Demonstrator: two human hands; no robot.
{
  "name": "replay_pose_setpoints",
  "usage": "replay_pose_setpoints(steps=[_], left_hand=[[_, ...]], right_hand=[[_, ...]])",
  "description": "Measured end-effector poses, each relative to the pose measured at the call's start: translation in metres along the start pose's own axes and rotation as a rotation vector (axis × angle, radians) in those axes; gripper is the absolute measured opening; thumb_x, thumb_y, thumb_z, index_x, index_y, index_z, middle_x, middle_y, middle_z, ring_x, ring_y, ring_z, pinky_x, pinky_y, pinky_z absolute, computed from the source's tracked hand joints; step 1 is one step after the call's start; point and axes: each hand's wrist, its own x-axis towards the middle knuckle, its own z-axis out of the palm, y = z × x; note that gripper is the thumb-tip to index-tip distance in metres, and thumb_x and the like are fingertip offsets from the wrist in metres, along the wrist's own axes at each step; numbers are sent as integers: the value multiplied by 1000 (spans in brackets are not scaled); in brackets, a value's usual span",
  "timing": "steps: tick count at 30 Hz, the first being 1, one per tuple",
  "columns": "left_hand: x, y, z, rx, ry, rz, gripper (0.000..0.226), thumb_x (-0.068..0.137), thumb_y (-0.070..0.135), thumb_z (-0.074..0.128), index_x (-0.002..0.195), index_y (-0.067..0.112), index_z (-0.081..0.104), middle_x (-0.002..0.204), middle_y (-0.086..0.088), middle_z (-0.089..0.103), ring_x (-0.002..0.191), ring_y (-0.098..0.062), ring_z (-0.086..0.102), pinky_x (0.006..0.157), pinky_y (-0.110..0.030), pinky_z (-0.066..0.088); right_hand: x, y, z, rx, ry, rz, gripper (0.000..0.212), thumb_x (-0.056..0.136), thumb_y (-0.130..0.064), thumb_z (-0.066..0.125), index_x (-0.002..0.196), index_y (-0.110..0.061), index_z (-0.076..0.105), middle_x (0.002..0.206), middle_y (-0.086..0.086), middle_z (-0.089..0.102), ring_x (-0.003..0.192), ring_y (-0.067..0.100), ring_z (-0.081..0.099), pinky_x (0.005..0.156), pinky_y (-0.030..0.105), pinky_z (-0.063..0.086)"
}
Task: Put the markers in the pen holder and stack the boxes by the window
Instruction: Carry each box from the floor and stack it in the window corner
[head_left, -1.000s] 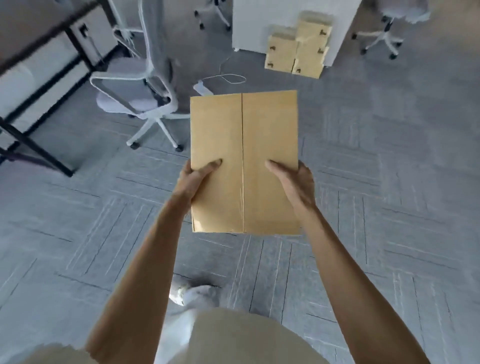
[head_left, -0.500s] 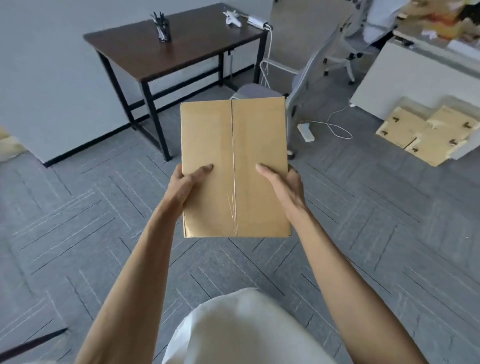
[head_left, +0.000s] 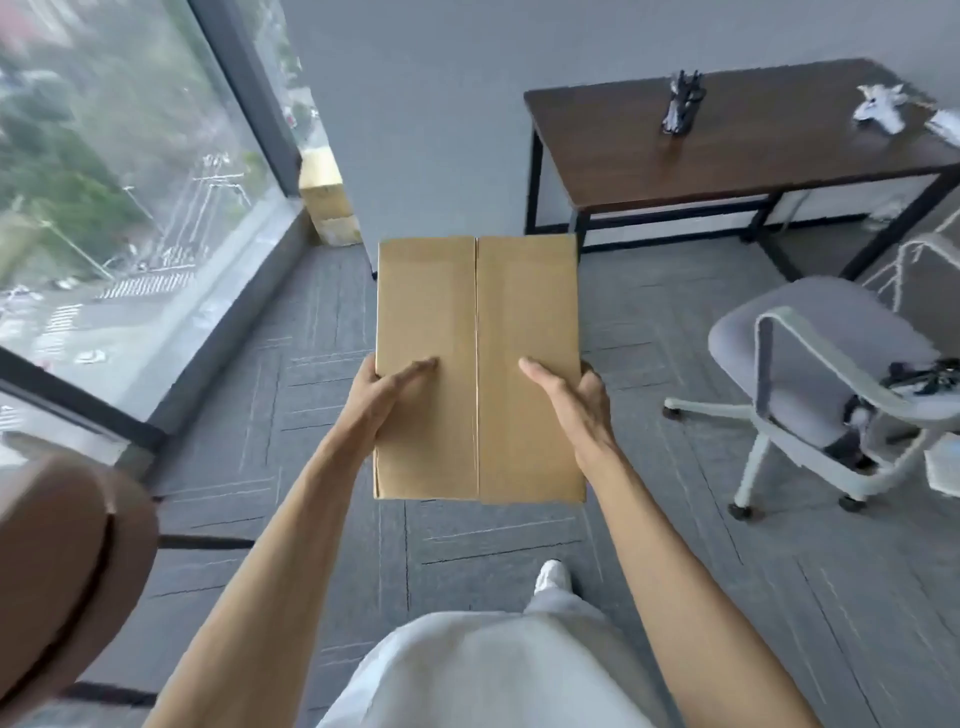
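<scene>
I carry a flat brown cardboard box (head_left: 478, 332) in front of me above the grey carpet. My left hand (head_left: 382, 400) grips its left edge with the thumb lying on top. My right hand (head_left: 574, 400) grips the right edge the same way. Two cardboard boxes (head_left: 327, 202) stand stacked in the corner where the window (head_left: 104, 197) meets the wall. A dark pen holder (head_left: 680, 106) with markers in it stands on the dark wooden desk (head_left: 753, 150) at the upper right.
A grey office chair (head_left: 831, 379) with white legs stands at the right, near the desk. A white object (head_left: 878, 109) lies on the desk's right end. A brown rounded piece of furniture (head_left: 57, 571) fills the lower left. Grey carpet runs ahead toward the window corner.
My view has swung left: the desk has moved from upper left to upper right, and the window and the corner stack have come into sight. Both hands hold the box as before.
</scene>
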Motion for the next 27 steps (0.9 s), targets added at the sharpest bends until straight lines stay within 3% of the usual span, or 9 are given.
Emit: replay_pose_setpoints(steps=[4, 7, 14, 21, 27], left_hand=[[32, 12, -23, -71, 184, -25, 70, 62, 49, 84, 120, 22, 56, 108, 0, 71, 93, -18, 70, 71, -33, 56], [53, 15, -47, -125, 296, -34, 62, 72, 46, 81, 122, 20, 54, 110, 2, 70, 93, -15, 69, 68, -30, 53], [142, 21, -126, -221, 487, -75, 59, 74, 48, 79, 120, 22, 52, 110, 5, 66, 94, -11, 67, 71, -30, 52], [269, 70, -225, -208, 418, -78, 65, 75, 50, 78, 125, 22, 46, 116, 5, 63, 99, -11, 65, 70, -30, 51], [393, 127, -270, -134, 308, -89, 76, 67, 58, 80, 127, 25, 48, 118, 7, 64, 102, -13, 66, 86, -39, 54]], right_hand=[[60, -35, 45, -80, -209, 5, 48, 77, -49, 78, 104, -20, 51, 90, -11, 56, 79, 3, 52, 62, 17, 36], [93, -56, 89, -169, -331, -17, 43, 75, -51, 78, 102, -24, 60, 98, -9, 64, 88, 8, 59, 66, 19, 40], [169, -92, 227, -315, -521, -42, 35, 76, -50, 78, 103, -33, 64, 95, -21, 67, 88, -5, 58, 69, 17, 44], [244, -142, 366, -344, -503, 0, 39, 77, -49, 77, 106, -30, 60, 98, -20, 64, 89, -2, 58, 80, 25, 44], [321, -187, 439, -305, -405, 31, 26, 76, -49, 78, 87, -35, 59, 96, -18, 67, 94, 4, 62, 77, 25, 47]])
